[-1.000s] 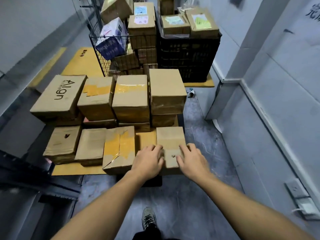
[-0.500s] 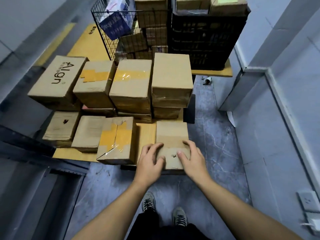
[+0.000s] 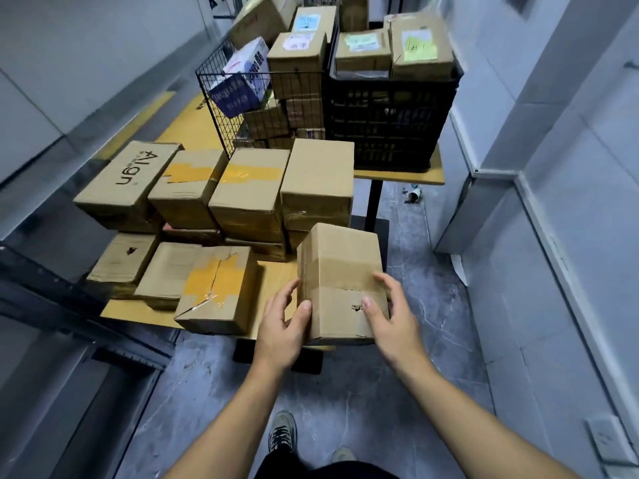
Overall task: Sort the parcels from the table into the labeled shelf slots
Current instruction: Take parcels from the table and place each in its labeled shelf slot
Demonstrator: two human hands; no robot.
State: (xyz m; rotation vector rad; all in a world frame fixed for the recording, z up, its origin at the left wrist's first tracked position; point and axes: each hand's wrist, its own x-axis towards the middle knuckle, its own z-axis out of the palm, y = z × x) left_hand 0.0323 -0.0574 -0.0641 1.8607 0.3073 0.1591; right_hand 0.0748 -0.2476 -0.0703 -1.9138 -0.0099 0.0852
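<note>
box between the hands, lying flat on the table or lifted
Lifted and tilted: the box covers part of the stack behind it, gripped at its sides by the left hand and right hand.

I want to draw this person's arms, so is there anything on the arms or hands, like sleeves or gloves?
No gloves: both the left hand and the right hand are bare. The left forearm and right forearm are bare too, with no sleeve in view. I see no watch, bracelet or ring.
</note>
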